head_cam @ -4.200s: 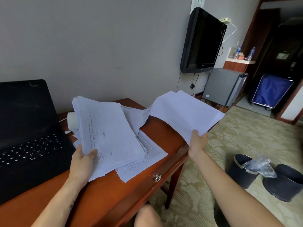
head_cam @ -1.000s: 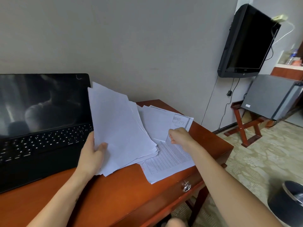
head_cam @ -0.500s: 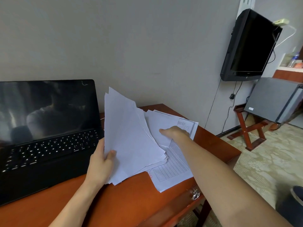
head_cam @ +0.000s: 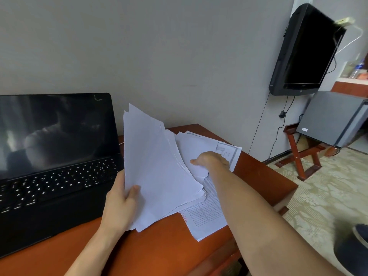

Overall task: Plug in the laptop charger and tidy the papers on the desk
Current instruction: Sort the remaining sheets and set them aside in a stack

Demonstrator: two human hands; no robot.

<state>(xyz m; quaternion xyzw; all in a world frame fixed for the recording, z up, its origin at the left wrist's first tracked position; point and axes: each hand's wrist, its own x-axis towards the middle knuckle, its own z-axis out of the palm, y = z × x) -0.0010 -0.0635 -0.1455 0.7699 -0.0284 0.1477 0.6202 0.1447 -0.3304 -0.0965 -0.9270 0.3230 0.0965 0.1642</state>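
My left hand (head_cam: 119,206) grips a thick stack of white papers (head_cam: 157,172) by its lower corner, tilted up above the red-brown desk (head_cam: 159,251). My right hand (head_cam: 211,160) reaches over the loose sheets (head_cam: 199,146) lying at the desk's far right, its thumb pointing left and its fingers down on a sheet; I cannot tell whether it pinches it. A sheet printed with a table (head_cam: 207,214) lies flat under the stack. The open black laptop (head_cam: 53,160) sits at the left, screen dark. No charger is visible.
A black TV (head_cam: 306,52) hangs on the wall at the right, cables dropping below it. A grey mini fridge (head_cam: 332,118) sits on a wooden stand (head_cam: 300,154). A dark bin (head_cam: 354,251) is at the lower right on patterned carpet.
Earlier my right hand held sheets out past the desk's right edge; they now lie with the pile. In the last second it slid further over the loose sheets. My left hand raised the stack slightly.
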